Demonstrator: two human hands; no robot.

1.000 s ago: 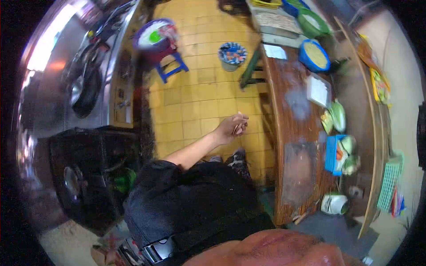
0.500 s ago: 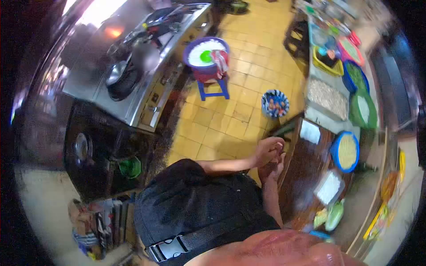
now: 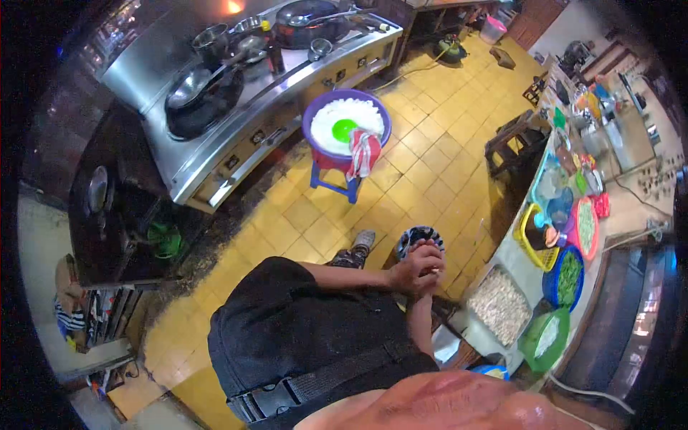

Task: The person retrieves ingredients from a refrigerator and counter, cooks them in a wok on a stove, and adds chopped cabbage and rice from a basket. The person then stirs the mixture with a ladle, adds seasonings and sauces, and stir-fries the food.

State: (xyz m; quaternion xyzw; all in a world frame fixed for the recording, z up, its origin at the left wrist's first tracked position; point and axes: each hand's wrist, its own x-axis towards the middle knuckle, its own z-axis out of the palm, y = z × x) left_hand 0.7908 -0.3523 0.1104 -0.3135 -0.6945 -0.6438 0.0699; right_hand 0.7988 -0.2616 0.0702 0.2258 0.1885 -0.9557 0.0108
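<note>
My left hand [image 3: 412, 274] and my right hand [image 3: 430, 279] are pressed together in front of my dark clothing. The left fingers are closed around the right hand, whose own fingers are mostly covered. Whether anything small lies between the palms cannot be made out. Just beyond the hands, partly hidden by them, is a blue-and-white patterned bowl [image 3: 410, 242] on the floor. Farther off, a purple basin [image 3: 308, 123] of white food, with a bright green round piece on it, stands on a blue stool [image 3: 352, 192]. A red-and-white striped cloth [image 3: 365, 152] hangs over its rim.
At left runs a steel stove [image 3: 287, 89] with woks and a dark bottle [image 3: 274, 56]. The right-hand counter carries a tray of pale chopped food [image 3: 499, 304], a yellow basket [image 3: 542, 256], a blue basin of greens [image 3: 566, 276] and a green basin [image 3: 534, 351]. Yellow tiles [image 3: 308, 215] cover the floor.
My view has swung toward the right-hand counter's far end and stove. My hands stay together but now appear farther left, in front of the patterned bowl, with the left fingers folded over the right hand.
</note>
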